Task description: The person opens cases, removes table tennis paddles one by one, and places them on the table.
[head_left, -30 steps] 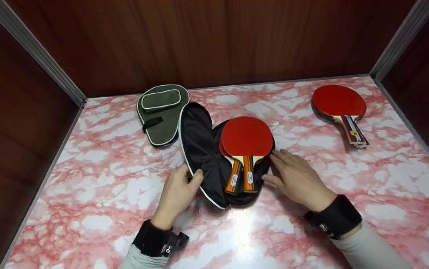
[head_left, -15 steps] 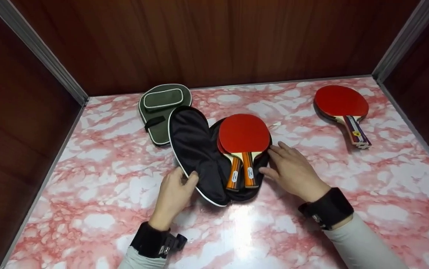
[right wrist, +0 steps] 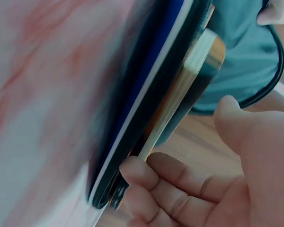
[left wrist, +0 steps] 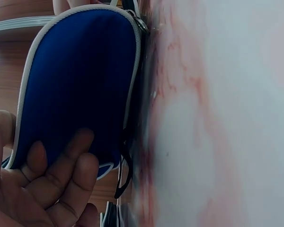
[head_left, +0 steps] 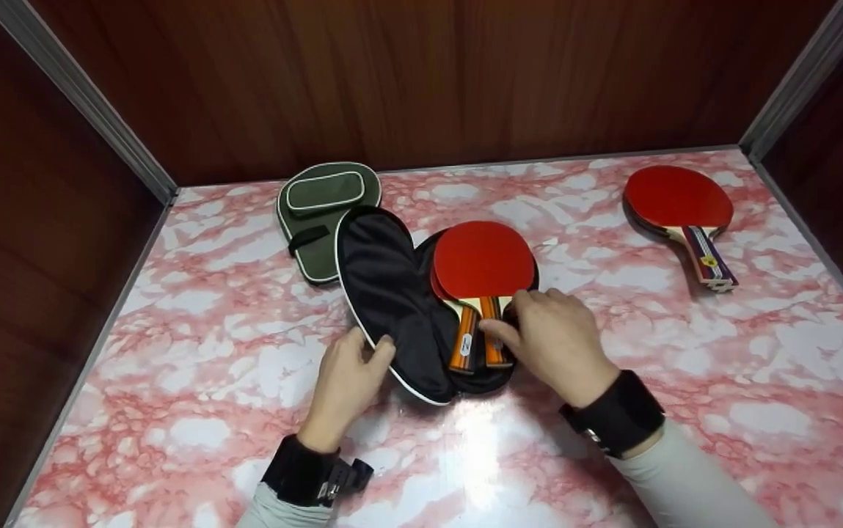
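A table tennis paddle case (head_left: pixel 381 268) lies unzipped, its black lining up and white piping along the rim. Two red paddles overlap inside: the upper paddle (head_left: pixel 483 260) covers most of the lower, whose orange-striped handle (head_left: pixel 464 345) shows at left. My left hand (head_left: pixel 351 378) pinches the flap's edge; its fingers lie against the blue outer face (left wrist: pixel 80 71) in the left wrist view. Over the upper paddle's handle reaches my right hand (head_left: pixel 560 341), thumb above the handle. In the right wrist view the thumb (right wrist: pixel 227 111) stands apart from the handle (right wrist: pixel 180 94), fingertips near its edge.
A green paddle case (head_left: pixel 326 202) with a front pocket lies behind, partly under the black flap. At the back right rest red paddles (head_left: pixel 678 196), seemingly stacked, with striped handles. Dark wooden panels (head_left: pixel 428 81) wall the marbled table (head_left: pixel 685 367).
My right hand has moved left from the case's right rim to over the upper paddle's handle. The flap was lowered further left, with my left hand still holding its edge.
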A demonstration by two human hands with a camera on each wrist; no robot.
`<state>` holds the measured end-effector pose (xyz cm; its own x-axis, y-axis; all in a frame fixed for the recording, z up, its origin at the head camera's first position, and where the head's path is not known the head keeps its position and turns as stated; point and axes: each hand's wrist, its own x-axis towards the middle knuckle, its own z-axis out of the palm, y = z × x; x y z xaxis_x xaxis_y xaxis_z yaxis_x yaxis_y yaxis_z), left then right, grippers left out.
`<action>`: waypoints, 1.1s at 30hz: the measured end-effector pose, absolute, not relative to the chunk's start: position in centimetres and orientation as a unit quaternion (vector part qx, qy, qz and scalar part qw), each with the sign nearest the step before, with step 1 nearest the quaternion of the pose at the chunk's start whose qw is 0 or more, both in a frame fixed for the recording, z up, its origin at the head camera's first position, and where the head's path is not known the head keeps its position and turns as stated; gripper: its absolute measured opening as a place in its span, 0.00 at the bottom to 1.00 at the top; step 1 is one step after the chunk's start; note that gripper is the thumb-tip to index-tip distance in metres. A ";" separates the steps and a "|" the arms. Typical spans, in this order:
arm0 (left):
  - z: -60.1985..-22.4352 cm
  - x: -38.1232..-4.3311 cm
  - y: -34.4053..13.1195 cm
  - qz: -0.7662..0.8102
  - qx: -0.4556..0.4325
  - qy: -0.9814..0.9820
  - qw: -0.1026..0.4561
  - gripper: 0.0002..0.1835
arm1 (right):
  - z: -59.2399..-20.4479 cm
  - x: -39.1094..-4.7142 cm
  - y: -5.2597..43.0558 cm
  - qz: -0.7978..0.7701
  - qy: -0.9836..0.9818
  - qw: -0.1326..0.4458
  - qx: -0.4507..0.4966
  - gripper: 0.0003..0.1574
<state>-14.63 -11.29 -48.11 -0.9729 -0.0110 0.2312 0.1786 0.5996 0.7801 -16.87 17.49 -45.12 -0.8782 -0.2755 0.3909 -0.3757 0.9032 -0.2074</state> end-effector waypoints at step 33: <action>-48.2 -14.5 -11.1 -0.442 -0.061 -0.887 0.118 0.08 | -46.6 -17.7 16.1 0.095 -0.977 0.122 0.149 0.27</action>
<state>-14.47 -11.15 -48.19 -0.9650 0.0036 0.2623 0.2116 0.6016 0.7703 -17.68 16.08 -46.57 -0.9257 -0.2684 0.2665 -0.3148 0.9374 -0.1492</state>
